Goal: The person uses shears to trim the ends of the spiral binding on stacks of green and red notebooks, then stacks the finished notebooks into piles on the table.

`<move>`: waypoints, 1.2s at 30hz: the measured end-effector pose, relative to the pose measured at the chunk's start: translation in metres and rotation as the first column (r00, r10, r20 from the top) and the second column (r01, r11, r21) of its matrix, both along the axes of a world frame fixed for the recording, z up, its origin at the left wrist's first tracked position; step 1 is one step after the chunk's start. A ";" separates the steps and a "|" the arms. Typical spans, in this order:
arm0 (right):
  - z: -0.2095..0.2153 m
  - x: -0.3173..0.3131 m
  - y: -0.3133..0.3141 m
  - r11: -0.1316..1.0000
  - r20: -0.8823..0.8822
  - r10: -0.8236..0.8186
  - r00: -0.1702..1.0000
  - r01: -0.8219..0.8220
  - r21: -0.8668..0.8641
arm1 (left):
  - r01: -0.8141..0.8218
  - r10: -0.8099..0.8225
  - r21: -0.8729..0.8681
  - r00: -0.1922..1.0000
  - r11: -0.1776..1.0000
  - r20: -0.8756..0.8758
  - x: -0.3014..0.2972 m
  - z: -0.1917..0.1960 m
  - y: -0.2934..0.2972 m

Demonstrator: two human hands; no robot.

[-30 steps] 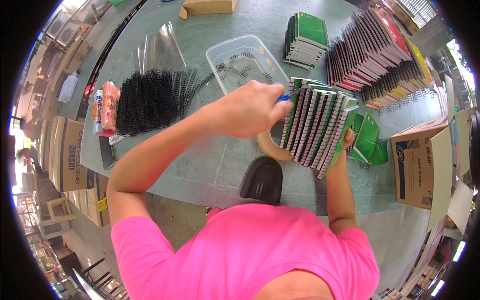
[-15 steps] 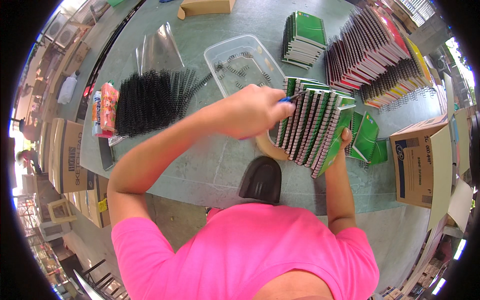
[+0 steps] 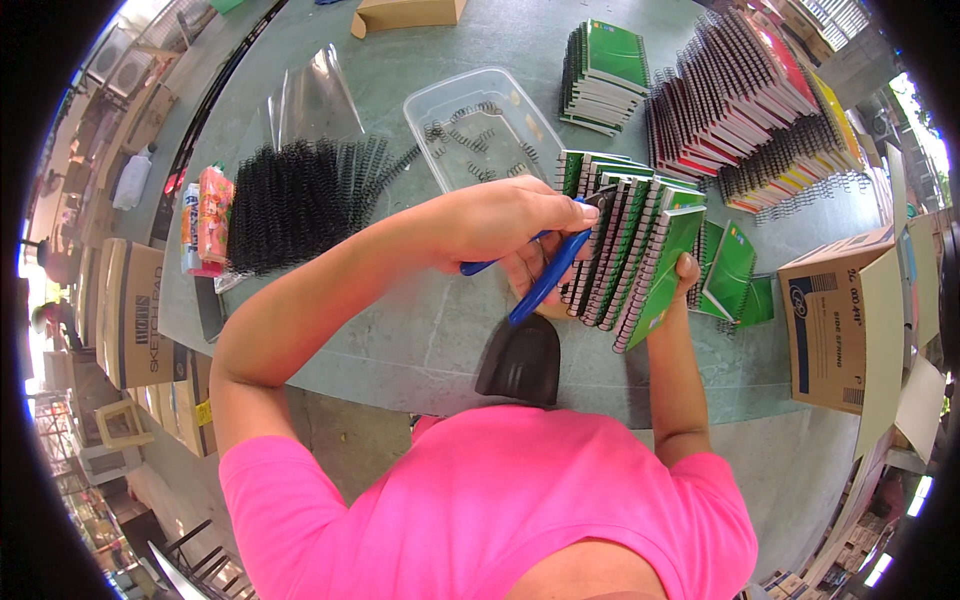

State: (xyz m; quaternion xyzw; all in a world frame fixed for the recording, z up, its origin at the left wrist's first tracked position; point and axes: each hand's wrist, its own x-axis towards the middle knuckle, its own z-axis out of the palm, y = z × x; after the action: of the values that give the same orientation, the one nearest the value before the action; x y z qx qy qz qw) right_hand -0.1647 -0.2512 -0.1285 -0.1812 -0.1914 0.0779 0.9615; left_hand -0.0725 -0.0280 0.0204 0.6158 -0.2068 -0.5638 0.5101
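Note:
Blue-handled pliers point(image 3: 550, 278) are gripped in my left hand point(image 3: 512, 215), their handles spread apart. Their dark jaws touch or lie close to the coil ends at the far edge of a row of green spiral notebooks point(image 3: 672, 265). My right hand point(image 3: 687, 272) is closed around the right side of that row, thumb on the front cover, holding it tilted with the spines facing left. Most of the right fingers are hidden behind the notebooks. Beyond my left hand, a clear plastic tub point(image 3: 425, 135) holds several loose black coils point(image 3: 475, 135).
Many black coils point(image 3: 300, 205) lie at the left. Stacked green notebooks point(image 3: 617, 55) and red ones point(image 3: 740, 95) stand at the back right. More green notebooks point(image 3: 738, 275) lie beside my right hand. An open carton point(image 3: 825, 330) is at the right, a dark rounded object point(image 3: 520, 365) at the near edge.
My left hand has turned and its grip has loosened, so the blue handles now show spread apart. The notebooks have shifted slightly left in my right hand.

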 end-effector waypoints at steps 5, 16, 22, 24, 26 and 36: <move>0.000 0.000 -0.001 0.998 0.015 0.046 0.999 -0.047 0.044 | 0.021 -0.021 -0.002 0.994 1.000 -0.108 0.003 0.003 0.002; -0.008 -0.002 -0.002 0.999 -0.011 -0.032 0.999 0.032 0.011 | 0.075 -0.161 0.156 0.737 0.985 0.657 -0.007 0.012 0.009; -0.014 0.001 -0.005 1.000 0.000 0.006 1.000 -0.006 0.024 | 0.045 -0.036 -0.044 0.980 0.998 0.193 0.001 0.005 0.012; -0.004 0.001 0.001 1.000 -0.010 0.000 1.000 0.000 0.026 | 0.073 -0.066 -0.085 0.994 0.994 0.084 0.000 0.007 0.008; -0.002 0.000 0.002 1.000 -0.017 0.013 1.000 -0.012 0.023 | 0.044 -0.043 -0.085 0.999 0.995 0.013 -0.003 0.009 0.004; -0.007 -0.002 0.002 1.000 -0.035 -0.013 0.999 0.013 -0.001 | -0.009 -0.016 0.018 0.196 1.000 0.981 -0.013 -0.006 0.002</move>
State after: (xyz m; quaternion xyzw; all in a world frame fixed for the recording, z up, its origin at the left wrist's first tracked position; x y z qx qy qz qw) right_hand -0.1663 -0.2488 -0.1355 -0.1817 -0.1731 0.0748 0.9651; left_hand -0.0856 -0.0262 0.0145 0.8382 -0.4791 -0.0487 0.2558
